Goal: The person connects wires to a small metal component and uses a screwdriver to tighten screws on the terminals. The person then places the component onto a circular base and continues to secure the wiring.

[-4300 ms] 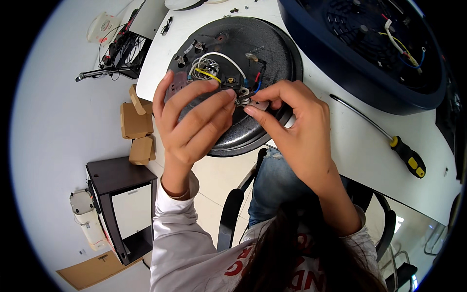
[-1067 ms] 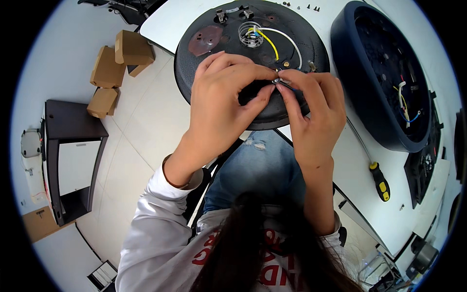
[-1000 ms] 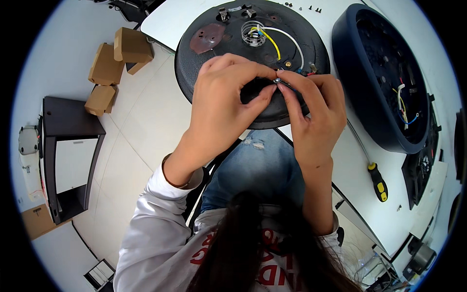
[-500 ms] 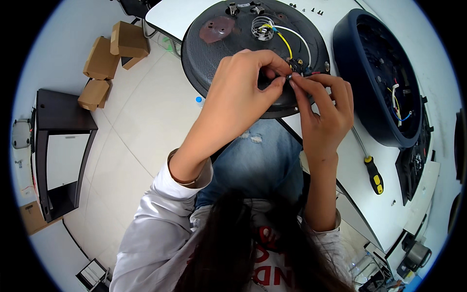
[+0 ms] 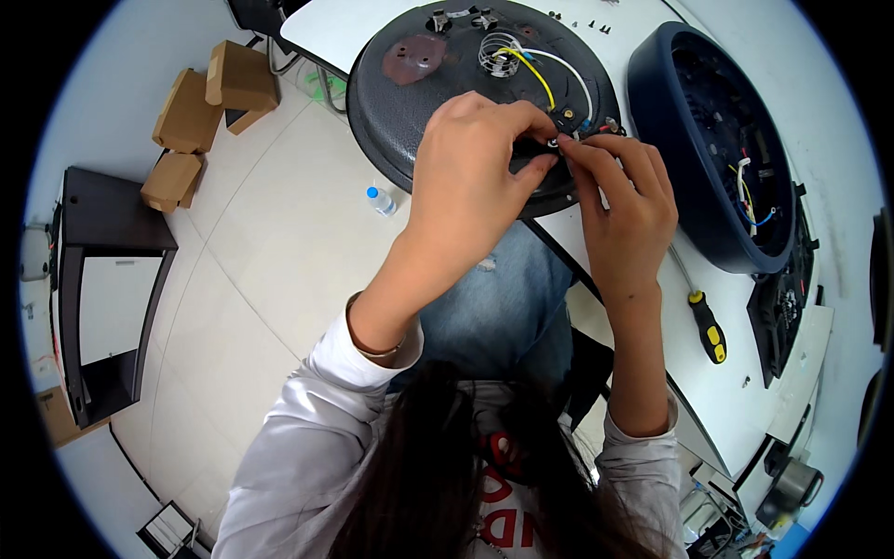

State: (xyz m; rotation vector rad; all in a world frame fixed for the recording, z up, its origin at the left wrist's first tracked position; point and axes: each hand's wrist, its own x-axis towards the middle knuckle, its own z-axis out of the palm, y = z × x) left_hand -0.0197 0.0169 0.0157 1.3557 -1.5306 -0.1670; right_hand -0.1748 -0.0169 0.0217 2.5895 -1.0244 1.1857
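A round black metal plate [image 5: 400, 126] lies on the white table, overhanging its near edge. On it stand a wire coil spring [image 5: 496, 61], a yellow wire [image 5: 538, 78] and a white wire [image 5: 573, 67], both running to a small dark fitting near the right rim. My left hand [image 5: 470, 182] reaches over the plate with thumb and forefinger bent together by that fitting. My right hand [image 5: 631, 200] meets it there, fingertips pinched. A tiny shiny metal piece [image 5: 553, 143] shows between the two hands; its kind and which hand grips it are hard to see.
A dark blue oval housing [image 5: 649, 121] with wires inside stands right of the plate. A black-and-yellow screwdriver [image 5: 709, 328] lies nearer me. Several small screws [image 5: 596, 27] sit at the far side. A capped bottle [image 5: 381, 201] and cardboard boxes [image 5: 244, 76] are on the floor at left.
My left fingers and thumb have spread slightly apart at the fitting. Both hands remain over the same spot. The whole view has shifted a little, showing more of the bottle.
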